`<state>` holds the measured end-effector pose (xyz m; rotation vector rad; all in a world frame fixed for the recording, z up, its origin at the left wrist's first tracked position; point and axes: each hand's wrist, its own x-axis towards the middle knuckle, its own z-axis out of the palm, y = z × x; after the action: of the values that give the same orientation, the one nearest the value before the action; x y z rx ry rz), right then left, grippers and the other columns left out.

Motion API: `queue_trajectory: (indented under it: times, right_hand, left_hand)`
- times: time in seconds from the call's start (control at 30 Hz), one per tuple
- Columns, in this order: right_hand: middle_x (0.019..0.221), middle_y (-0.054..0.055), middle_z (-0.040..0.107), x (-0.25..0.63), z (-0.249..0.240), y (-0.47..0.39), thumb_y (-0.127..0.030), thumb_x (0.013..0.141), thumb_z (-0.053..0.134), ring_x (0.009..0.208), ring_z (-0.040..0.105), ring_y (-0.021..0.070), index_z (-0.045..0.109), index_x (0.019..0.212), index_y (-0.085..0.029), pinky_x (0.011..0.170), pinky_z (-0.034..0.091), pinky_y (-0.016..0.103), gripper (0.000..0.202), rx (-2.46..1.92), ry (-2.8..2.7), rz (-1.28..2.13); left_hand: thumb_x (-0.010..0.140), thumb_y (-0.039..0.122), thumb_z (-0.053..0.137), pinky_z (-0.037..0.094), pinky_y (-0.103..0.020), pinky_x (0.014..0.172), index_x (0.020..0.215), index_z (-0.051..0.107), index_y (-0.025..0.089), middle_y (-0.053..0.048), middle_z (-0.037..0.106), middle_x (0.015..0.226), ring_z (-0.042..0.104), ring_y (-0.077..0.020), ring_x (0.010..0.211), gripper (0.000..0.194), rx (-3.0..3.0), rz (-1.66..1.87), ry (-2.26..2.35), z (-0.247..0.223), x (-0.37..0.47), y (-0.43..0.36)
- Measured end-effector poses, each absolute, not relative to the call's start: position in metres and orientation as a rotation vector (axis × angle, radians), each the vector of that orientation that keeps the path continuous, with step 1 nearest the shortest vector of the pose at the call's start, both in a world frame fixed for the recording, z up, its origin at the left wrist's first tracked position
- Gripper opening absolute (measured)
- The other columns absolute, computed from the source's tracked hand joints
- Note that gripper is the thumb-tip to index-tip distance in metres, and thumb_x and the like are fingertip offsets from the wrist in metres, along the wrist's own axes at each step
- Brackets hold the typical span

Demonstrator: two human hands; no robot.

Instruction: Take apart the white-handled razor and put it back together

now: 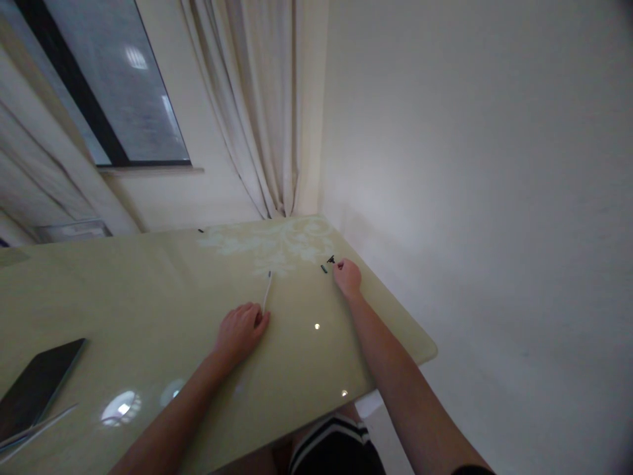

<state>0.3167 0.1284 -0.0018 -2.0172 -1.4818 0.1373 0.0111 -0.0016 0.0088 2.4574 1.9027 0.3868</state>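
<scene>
My left hand [242,328] rests low over the tabletop, its fingers closed on the near end of a thin white stick [268,291] with a dark tip that points away from me. Farther right, my right hand [347,276] is closed near the table's right edge. Small dark pieces [331,260] lie or stick out right at its fingertips; whether the fingers grip one of them is too small to tell. Just left of that hand a short dark cylinder [324,269] lies on the table.
The glossy pale green table [163,290] meets the wall on the right. A dark flat tablet-like object [42,382] and thin white strips [44,429] lie at the left. One small dark piece [200,231] sits by the far edge, below the curtains [257,99].
</scene>
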Motion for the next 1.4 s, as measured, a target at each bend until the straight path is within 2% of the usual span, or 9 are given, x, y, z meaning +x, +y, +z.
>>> queue_trajectory:
  times: [0.23, 0.4, 0.5, 0.6, 0.77, 0.93, 1.07, 1.3, 1.4]
  right_hand:
    - [0.087, 0.01, 0.069, 0.311, 0.011, 0.115, -0.039, 0.098, 0.052, 0.08, 0.06, 0.0205, 0.072, 0.088, -0.016, 0.073, 0.039, 0.029, 0.032, -1.69, -1.517, 0.088]
    - [0.059, 0.001, 0.054, 0.266, 0.02, 0.099, -0.069, 0.099, 0.034, 0.058, 0.05, 0.0142, 0.072, 0.074, -0.019, 0.061, 0.034, 0.027, 0.068, -1.16, -1.54, 0.705]
    - [0.06, -0.001, 0.053, 0.243, 0.026, 0.092, -0.079, 0.09, 0.045, 0.05, 0.04, 0.0102, 0.071, 0.074, -0.018, 0.052, 0.028, 0.025, 0.068, -0.903, -1.439, 1.119]
    - [0.055, -0.005, 0.043, 0.244, 0.033, 0.091, -0.073, 0.083, 0.062, 0.046, 0.033, 0.0088, 0.065, 0.072, -0.019, 0.046, 0.022, 0.024, 0.056, -0.853, -1.169, 1.174]
    - [0.051, -0.007, 0.034, 0.276, 0.031, 0.104, -0.073, 0.087, 0.055, 0.046, 0.031, 0.01, 0.051, 0.064, -0.022, 0.044, 0.025, 0.024, 0.057, -0.964, -0.806, 0.878]
    - [0.053, -0.005, 0.042, 0.288, 0.017, 0.116, -0.072, 0.088, 0.053, 0.049, 0.039, 0.0121, 0.052, 0.065, -0.022, 0.048, 0.033, 0.025, 0.055, -1.03, -0.637, 0.819]
    - [0.057, -0.003, 0.05, 0.285, 0.013, 0.115, -0.064, 0.086, 0.058, 0.055, 0.045, 0.0134, 0.065, 0.068, -0.019, 0.054, 0.037, 0.026, 0.049, -1.046, -0.688, 0.814]
    - [0.054, -0.006, 0.047, 0.28, 0.018, 0.104, -0.054, 0.075, 0.068, 0.048, 0.038, 0.0104, 0.074, 0.082, -0.017, 0.046, 0.027, 0.025, 0.037, -0.996, -0.735, 1.065]
    - [0.06, -0.004, 0.056, 0.278, 0.017, 0.104, -0.051, 0.072, 0.07, 0.049, 0.045, 0.0095, 0.073, 0.085, -0.017, 0.047, 0.03, 0.023, 0.036, -0.972, -0.751, 1.136]
  left_hand:
    - [0.096, 0.044, 0.041, 0.028, -0.028, 0.058, 0.064, 0.047, 0.022, 0.0, 0.052, 0.061, 0.049, -0.0162, 0.058, 0.039, 2.083, 0.75, 1.947, 0.014, 0.004, 0.003]
    - [0.095, 0.052, 0.044, 0.027, -0.026, 0.055, 0.062, 0.042, 0.022, 0.005, 0.04, 0.056, 0.04, -0.0127, 0.054, 0.045, 1.95, 1.161, 1.737, 0.038, 0.021, 0.004]
    - [0.097, 0.048, 0.047, 0.028, -0.025, 0.055, 0.064, 0.045, 0.021, 0.005, 0.042, 0.057, 0.04, -0.0122, 0.055, 0.042, 2.044, 1.159, 1.582, 0.05, 0.052, 0.009]
    - [0.097, 0.044, 0.05, 0.033, -0.025, 0.059, 0.069, 0.052, 0.02, 0.003, 0.05, 0.063, 0.045, -0.0129, 0.06, 0.038, 2.202, 1.026, 1.358, 0.049, 0.081, 0.024]
    - [0.093, 0.043, 0.06, 0.046, -0.03, 0.076, 0.097, 0.07, 0.019, -0.005, 0.066, 0.092, 0.062, -0.0192, 0.082, 0.027, 2.358, 0.793, 1.275, 0.027, 0.118, 0.07]
    - [0.088, 0.045, 0.066, 0.045, -0.044, 0.099, 0.137, 0.059, 0.017, -0.016, 0.062, 0.129, 0.059, -0.032, 0.119, 0.056, 2.307, 0.647, 1.691, 0.007, 0.156, 0.107]
    - [0.093, 0.046, 0.06, 0.046, -0.046, 0.096, 0.129, 0.066, 0.025, -0.014, 0.062, 0.129, 0.06, -0.033, 0.117, 0.042, 2.221, 0.627, 1.823, 0.002, 0.172, 0.121]
    - [0.093, 0.034, 0.059, 0.049, -0.032, 0.082, 0.115, 0.071, 0.019, -0.011, 0.066, 0.116, 0.065, -0.0217, 0.096, 0.029, 2.194, 0.672, 1.706, 0.006, 0.152, 0.119]
    - [0.09, 0.032, 0.062, 0.05, -0.03, 0.077, 0.11, 0.072, 0.018, -0.009, 0.065, 0.108, 0.064, -0.0182, 0.082, 0.027, 2.214, 0.698, 1.594, 0.006, 0.134, 0.108]
